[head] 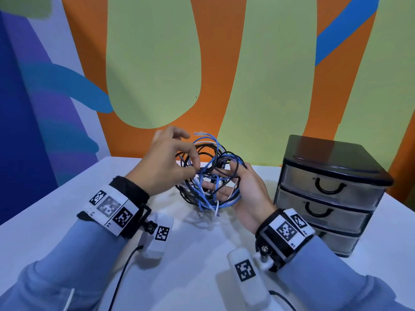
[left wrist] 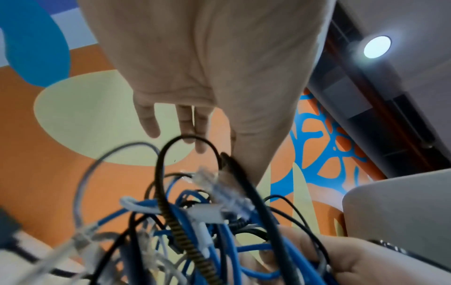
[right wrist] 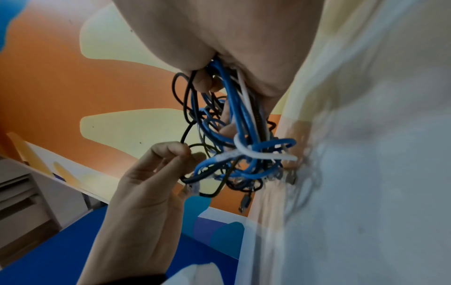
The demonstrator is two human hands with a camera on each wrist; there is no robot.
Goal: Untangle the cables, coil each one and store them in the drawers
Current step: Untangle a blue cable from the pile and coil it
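Note:
A tangle of blue, black and white cables [head: 207,199] hangs just above the white table [head: 197,254], between my two hands. My right hand [head: 224,176] holds the tangle from the right, its fingers curled through the loops. In the right wrist view those fingers [right wrist: 205,83] grip several blue and white strands of the tangle [right wrist: 244,125]. My left hand [head: 194,168] pinches one black cable [right wrist: 185,135] at the tangle's left side. Seen from the left wrist, the left hand's other fingers [left wrist: 151,123] are spread above the tangle [left wrist: 185,216].
A black three-drawer unit [head: 332,191] stands on the table's right side, all drawers shut. A painted wall rises right behind the table. Thin black leads [head: 125,270] run from the wrist cameras across the table's near part.

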